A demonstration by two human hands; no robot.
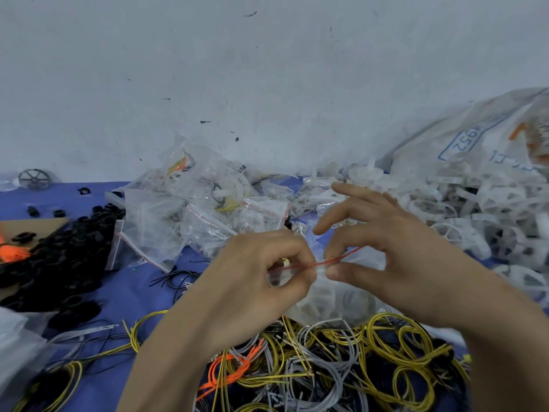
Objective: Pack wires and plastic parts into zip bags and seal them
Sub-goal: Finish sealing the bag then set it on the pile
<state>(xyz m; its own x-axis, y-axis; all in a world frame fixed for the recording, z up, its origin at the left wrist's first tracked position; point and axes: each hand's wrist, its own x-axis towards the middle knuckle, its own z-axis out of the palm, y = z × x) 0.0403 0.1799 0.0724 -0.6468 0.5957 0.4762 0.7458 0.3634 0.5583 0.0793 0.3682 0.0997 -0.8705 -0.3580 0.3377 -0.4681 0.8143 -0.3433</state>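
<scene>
Both hands are up on the same bag [335, 301], held just above the wires [326, 361]. The left hand [258, 281] has its fingers curled in tight, pinching the left end of the red zip [323, 262]. The right hand [395, 251] pinches the zip further along with thumb and index, other fingers fanned out loose. The bag looks to have white plastic bits inside, too blurry to say more. The wires are a yellow, grey and orange tangle on the blue cloth [127, 292]. Behind the hands is a heap of packed bags [208, 209]. Black parts [65, 257] are piled left, white parts [475, 209] right, with a sack [481, 138] behind them.
</scene>
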